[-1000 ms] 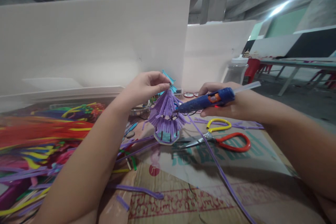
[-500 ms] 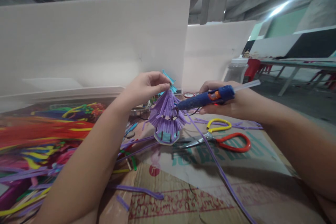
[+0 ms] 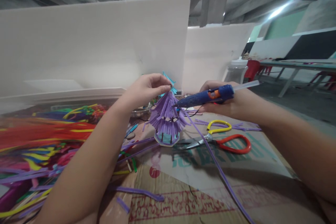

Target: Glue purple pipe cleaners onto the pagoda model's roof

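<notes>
Two hands raised: left hand [image 3: 145, 89] fingers pinch purple model [image 3: 166, 119] top; right hand [image 3: 225, 101] grips glue gun [image 3: 206, 97].

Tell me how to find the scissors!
Start at the cardboard covering the table, on the side of the right hand with the blue glue gun. Just below that hand lie the scissors, blades pointing at the little purple tower. Nothing else there has two loop handles, one yellow, one red.

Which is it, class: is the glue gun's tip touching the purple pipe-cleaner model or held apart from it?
Touching. The head view shows the glue gun, held in the right hand, with its tip meeting the purple model with no visible gap.
</notes>
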A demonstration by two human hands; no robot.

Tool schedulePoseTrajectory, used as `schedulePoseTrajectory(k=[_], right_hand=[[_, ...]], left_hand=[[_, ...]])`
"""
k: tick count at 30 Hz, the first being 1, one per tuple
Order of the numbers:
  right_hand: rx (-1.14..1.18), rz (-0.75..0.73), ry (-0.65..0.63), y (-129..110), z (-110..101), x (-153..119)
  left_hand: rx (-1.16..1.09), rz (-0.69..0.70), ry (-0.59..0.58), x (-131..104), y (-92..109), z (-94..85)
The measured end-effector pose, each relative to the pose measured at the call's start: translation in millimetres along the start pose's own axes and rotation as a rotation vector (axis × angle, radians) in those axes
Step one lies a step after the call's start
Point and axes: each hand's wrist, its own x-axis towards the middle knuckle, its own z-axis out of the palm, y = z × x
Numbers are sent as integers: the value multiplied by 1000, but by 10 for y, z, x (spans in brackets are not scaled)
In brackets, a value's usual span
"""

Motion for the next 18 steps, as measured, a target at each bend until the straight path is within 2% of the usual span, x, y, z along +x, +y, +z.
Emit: schedulePoseTrajectory(k=[18], right_hand=[[7, 47, 71, 5, 22, 26]], left_hand=[[-38, 12, -5, 14, -36, 2]])
